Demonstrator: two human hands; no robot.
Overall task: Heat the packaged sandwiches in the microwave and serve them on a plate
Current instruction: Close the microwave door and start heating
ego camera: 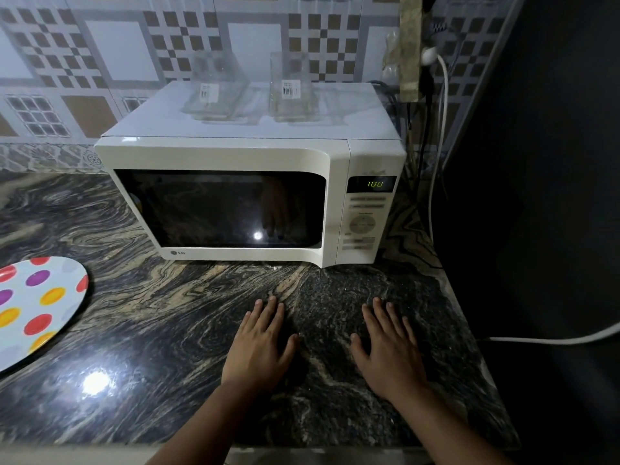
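A white microwave (235,156) stands on the dark marbled counter (167,313), its door closed and its green display (374,183) lit. Two clear empty plastic sandwich packages (214,92) (292,92) lie on top of it. A white plate with coloured dots (40,307) sits at the left edge of the counter, with nothing on the part I see. My left hand (261,344) and my right hand (389,347) rest flat on the counter in front of the microwave, fingers spread, holding nothing. The inside of the microwave is dark; I cannot see its contents.
A patterned tiled wall (134,45) runs behind the microwave. White and dark cables (436,146) hang from a socket at the right of the microwave. A dark surface (553,196) borders the counter on the right, and the counter's front edge lies just below my wrists.
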